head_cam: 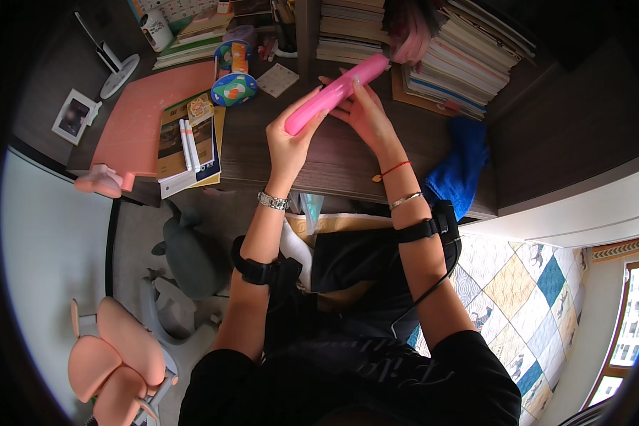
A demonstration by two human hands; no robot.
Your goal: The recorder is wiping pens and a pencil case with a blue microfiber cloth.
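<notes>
A long pink balloon (333, 98), glossy and rounded at its near end, is held slantwise above the dark wooden desk (266, 144). My left hand (293, 130) is closed round its lower left end. Towards the upper right end, my right hand (365, 106) has its thumb on the balloon, with the other fingers spread behind and below it. Whether those fingers touch the balloon is partly hidden. Some pink strips (407, 37) hang beside stacked books just beyond the balloon's far end.
Left on the desk are a pink mat (138, 112), notebooks with two white markers (189, 145) and a colourful paper spool shape (234, 88). Book stacks (452, 69) stand at the back right. A blue cloth (458, 165) hangs over the right edge. A pink chair (117, 357) stands lower left.
</notes>
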